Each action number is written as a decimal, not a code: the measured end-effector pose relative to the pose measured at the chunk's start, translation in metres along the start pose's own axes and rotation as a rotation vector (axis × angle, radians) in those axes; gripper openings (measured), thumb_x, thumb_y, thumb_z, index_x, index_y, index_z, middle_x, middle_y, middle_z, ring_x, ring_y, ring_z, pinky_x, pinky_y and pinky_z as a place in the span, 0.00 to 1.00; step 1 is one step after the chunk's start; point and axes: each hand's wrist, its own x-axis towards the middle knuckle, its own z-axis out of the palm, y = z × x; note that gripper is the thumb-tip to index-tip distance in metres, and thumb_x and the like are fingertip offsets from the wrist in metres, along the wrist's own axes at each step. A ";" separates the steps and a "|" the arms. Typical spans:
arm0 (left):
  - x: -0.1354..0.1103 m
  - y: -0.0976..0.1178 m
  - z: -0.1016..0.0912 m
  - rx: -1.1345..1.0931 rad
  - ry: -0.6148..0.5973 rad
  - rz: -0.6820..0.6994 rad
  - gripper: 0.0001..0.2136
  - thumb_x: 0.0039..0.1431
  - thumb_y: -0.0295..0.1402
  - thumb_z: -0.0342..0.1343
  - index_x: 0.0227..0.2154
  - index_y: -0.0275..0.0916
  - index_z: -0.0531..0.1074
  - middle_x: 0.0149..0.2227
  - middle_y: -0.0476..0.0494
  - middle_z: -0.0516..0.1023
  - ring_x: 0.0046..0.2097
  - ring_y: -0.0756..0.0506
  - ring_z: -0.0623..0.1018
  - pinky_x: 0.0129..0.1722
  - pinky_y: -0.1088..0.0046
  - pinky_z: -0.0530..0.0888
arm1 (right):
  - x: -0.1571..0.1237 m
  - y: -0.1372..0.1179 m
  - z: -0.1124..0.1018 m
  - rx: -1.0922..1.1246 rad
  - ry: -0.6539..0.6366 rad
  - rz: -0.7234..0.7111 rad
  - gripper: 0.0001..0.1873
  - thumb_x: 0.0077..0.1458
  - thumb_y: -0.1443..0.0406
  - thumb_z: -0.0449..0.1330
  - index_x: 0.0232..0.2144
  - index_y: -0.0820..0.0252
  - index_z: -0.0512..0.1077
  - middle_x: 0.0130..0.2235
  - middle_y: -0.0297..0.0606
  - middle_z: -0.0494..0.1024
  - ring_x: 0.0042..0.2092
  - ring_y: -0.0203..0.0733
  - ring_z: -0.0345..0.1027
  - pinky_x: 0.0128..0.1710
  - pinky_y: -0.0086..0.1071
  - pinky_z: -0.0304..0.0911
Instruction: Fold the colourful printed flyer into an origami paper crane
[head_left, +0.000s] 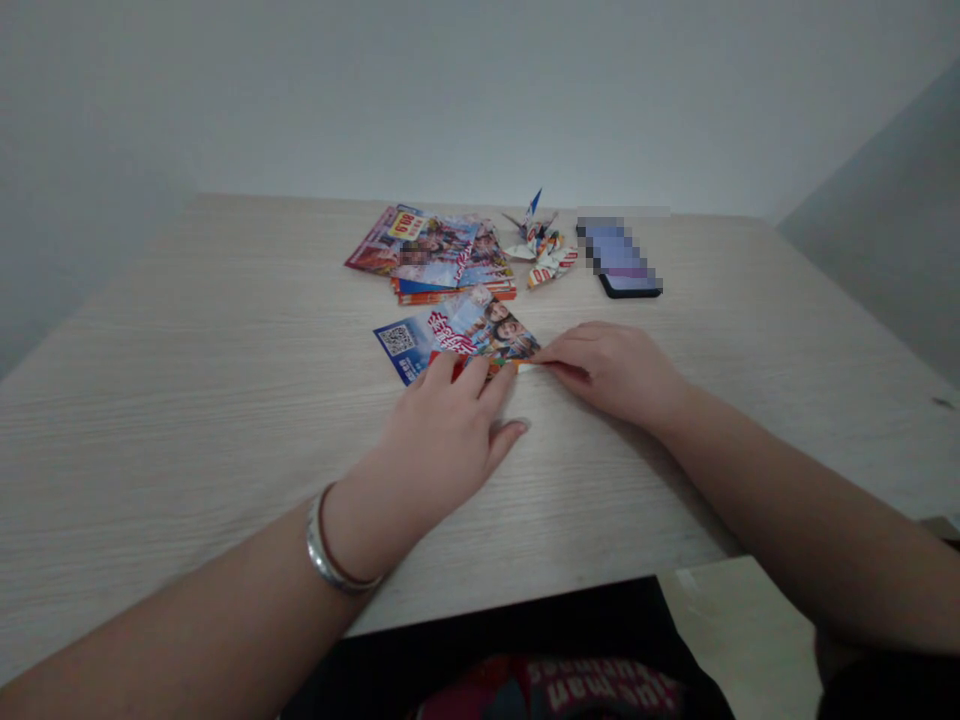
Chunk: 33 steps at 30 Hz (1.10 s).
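Note:
A printed paper flyer point(469, 325) with a QR code at its left end lies flat on the table, turned at an angle. My left hand point(457, 410) rests on its near edge, fingers stretched out and thumb apart, with a silver bangle at the wrist. At the flyer's right corner my right hand point(607, 370) pinches the paper between thumb and fingers. A narrow pale strip shows along the near edge between the hands, perhaps a fold. My left fingers cover part of that edge.
Behind the flyer lies a stack of similar flyers point(442, 255). Several folded paper cranes or similar shapes point(544, 250) stand to its right. Farther right lies a phone point(626, 260), its screen partly blurred. The wooden table point(225, 400) meets a pale wall at the back.

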 end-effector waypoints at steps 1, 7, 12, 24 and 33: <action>0.000 0.000 0.000 -0.003 -0.001 -0.002 0.26 0.69 0.45 0.48 0.64 0.35 0.65 0.56 0.33 0.73 0.55 0.30 0.69 0.55 0.49 0.70 | 0.000 0.000 0.000 0.000 0.003 -0.002 0.13 0.62 0.69 0.59 0.46 0.57 0.81 0.42 0.39 0.84 0.43 0.45 0.77 0.43 0.36 0.68; -0.001 -0.001 0.005 0.001 0.013 -0.014 0.27 0.70 0.46 0.47 0.67 0.38 0.62 0.57 0.33 0.72 0.55 0.30 0.69 0.53 0.48 0.70 | 0.001 0.000 0.002 -0.010 0.011 -0.032 0.15 0.61 0.71 0.59 0.45 0.54 0.81 0.42 0.39 0.83 0.44 0.44 0.75 0.43 0.35 0.67; -0.002 -0.001 0.006 0.017 0.013 -0.016 0.26 0.70 0.46 0.46 0.65 0.38 0.63 0.55 0.34 0.73 0.54 0.30 0.70 0.52 0.49 0.70 | 0.002 -0.002 0.003 -0.002 0.001 -0.024 0.15 0.61 0.71 0.59 0.44 0.54 0.82 0.43 0.38 0.83 0.43 0.44 0.75 0.42 0.35 0.66; -0.003 0.001 0.004 0.065 0.050 -0.021 0.25 0.69 0.45 0.47 0.65 0.39 0.65 0.53 0.33 0.74 0.52 0.30 0.71 0.49 0.52 0.71 | 0.000 0.003 0.002 -0.007 0.021 -0.071 0.12 0.63 0.67 0.58 0.43 0.55 0.81 0.44 0.37 0.84 0.44 0.44 0.76 0.42 0.35 0.67; 0.000 0.000 0.003 0.059 0.013 -0.027 0.26 0.70 0.44 0.47 0.67 0.40 0.61 0.55 0.33 0.73 0.52 0.29 0.71 0.48 0.51 0.72 | 0.006 0.001 0.005 -0.021 0.028 -0.016 0.11 0.61 0.67 0.60 0.40 0.53 0.83 0.38 0.38 0.83 0.40 0.44 0.73 0.42 0.37 0.64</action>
